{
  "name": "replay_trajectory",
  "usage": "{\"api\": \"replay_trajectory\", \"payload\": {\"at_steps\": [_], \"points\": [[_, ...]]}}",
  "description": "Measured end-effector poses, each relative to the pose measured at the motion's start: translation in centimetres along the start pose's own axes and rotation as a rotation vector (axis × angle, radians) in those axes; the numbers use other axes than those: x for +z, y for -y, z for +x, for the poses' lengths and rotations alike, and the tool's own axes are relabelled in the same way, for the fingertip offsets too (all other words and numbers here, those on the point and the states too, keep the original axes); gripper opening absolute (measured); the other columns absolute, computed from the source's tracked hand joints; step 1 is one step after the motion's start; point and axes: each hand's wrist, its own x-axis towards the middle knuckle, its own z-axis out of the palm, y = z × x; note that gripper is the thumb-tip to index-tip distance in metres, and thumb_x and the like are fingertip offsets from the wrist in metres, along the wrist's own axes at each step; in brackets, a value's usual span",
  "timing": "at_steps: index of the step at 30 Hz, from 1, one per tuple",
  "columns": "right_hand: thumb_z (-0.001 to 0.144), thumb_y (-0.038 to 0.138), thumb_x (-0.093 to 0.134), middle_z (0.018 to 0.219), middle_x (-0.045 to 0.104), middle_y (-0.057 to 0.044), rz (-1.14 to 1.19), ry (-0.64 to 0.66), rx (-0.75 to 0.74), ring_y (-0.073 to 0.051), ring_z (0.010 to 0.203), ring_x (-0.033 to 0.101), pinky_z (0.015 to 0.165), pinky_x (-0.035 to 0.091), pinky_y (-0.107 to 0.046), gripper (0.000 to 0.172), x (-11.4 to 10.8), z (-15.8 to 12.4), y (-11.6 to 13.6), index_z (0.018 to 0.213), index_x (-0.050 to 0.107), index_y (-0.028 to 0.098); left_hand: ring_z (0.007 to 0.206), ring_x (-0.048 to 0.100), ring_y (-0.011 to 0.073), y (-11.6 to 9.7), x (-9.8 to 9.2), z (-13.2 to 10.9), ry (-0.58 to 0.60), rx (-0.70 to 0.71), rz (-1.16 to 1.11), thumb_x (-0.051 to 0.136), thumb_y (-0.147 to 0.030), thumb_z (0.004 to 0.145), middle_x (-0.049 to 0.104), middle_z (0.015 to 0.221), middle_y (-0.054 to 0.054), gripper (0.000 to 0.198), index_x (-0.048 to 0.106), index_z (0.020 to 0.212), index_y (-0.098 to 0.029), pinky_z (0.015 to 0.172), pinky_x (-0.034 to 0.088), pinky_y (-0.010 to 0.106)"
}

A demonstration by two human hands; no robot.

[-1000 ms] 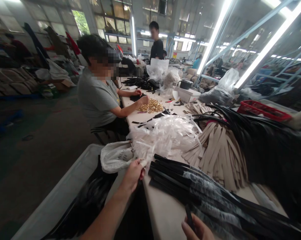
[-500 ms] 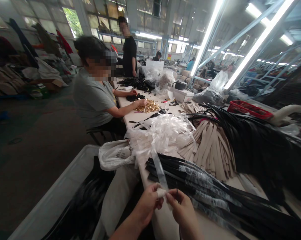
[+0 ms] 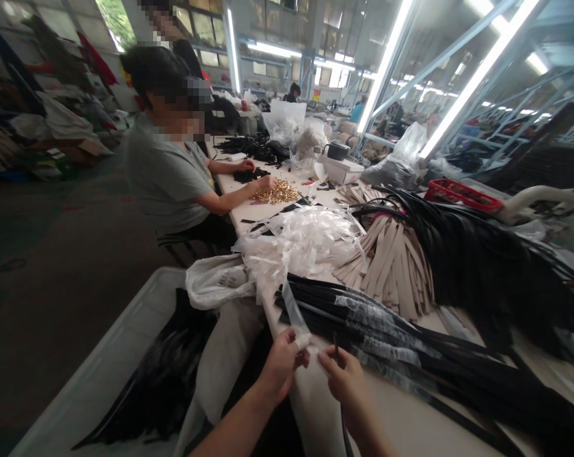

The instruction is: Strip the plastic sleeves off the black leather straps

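My left hand is closed, its thumb and fingers pinching a translucent plastic strip that trails from the heap of white plastic strips. Something white covers the tip of its thumb. Just to the right, my right hand is closed around a thin black strap, whose end pokes up above the fingers while the rest hangs below. A small gap separates the two sets of fingertips. Beside my right hand lie black straps bundled with clear plastic wrap.
A fan of beige strips and a mound of long black straps cover the table's right. To the left stands a white bin holding black straps. Across the table edge, a seated person handles gold metal pieces. A red basket stands farther right.
My right fingertips have come slightly away from the plastic strip at my left hand. The camera view has shifted a little, and the seated person keeps handling the gold pieces.
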Motion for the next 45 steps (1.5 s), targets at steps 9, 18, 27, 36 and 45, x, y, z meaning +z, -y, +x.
{"api": "replay_trajectory", "payload": {"at_steps": [9,18,27,36,45], "points": [[0.068,0.059,0.075,0.05,0.046,0.006,-0.023,-0.001,-0.012,-0.006,0.041,0.03,0.04,0.019,-0.021,0.046,0.8,-0.9,0.1,0.08,0.068,0.015,0.04,0.038,0.0041,0.7,-0.4,0.2,-0.033,0.128,0.102,0.077,-0.039,0.074,0.052,0.059,-0.007,0.031,0.055,0.082,-0.019,0.039,0.025,0.018],[0.081,0.052,0.069,0.066,0.07,-0.004,-0.103,-0.01,-0.163,-0.019,0.065,0.06,0.063,0.043,-0.027,0.036,1.1,-0.6,-0.5,0.081,0.074,0.016,0.052,0.048,0.0086,1.3,-0.3,-0.7,0.022,0.033,-0.039,0.067,-0.046,0.082,0.058,0.066,0.0,0.034,0.064,0.093,-0.013,0.051,0.036,0.021],[0.085,0.054,0.063,0.074,0.073,-0.007,-0.175,0.035,-0.217,-0.023,0.078,0.064,0.077,0.046,-0.03,0.043,1.2,-0.8,-0.2,0.069,0.071,0.015,0.054,0.044,0.0084,2.1,-0.1,-1.3,-0.071,0.081,0.046,0.073,-0.046,0.079,0.058,0.062,0.001,0.034,0.071,0.076,-0.012,0.053,0.033,0.022],[0.086,0.063,0.055,0.069,0.055,0.002,-0.003,0.003,-0.077,-0.008,0.048,0.035,0.044,0.024,-0.021,0.05,1.2,-1.8,0.2,0.103,0.066,0.017,0.063,0.051,0.0091,-0.3,0.3,0.1,-0.074,0.054,-0.037,0.078,-0.039,0.076,0.064,0.071,0.004,0.028,0.076,0.08,-0.011,0.056,0.037,0.02],[0.094,0.062,0.042,0.048,0.054,0.003,0.085,0.292,0.024,-0.005,0.035,0.029,0.038,0.015,-0.02,0.053,1.6,-2.5,1.0,0.09,0.063,0.014,0.057,0.051,0.0063,-1.1,1.5,0.2,-0.111,-0.093,-0.187,0.085,-0.037,0.069,0.063,0.072,0.003,0.032,0.074,0.083,-0.011,0.051,0.041,0.017]]}}
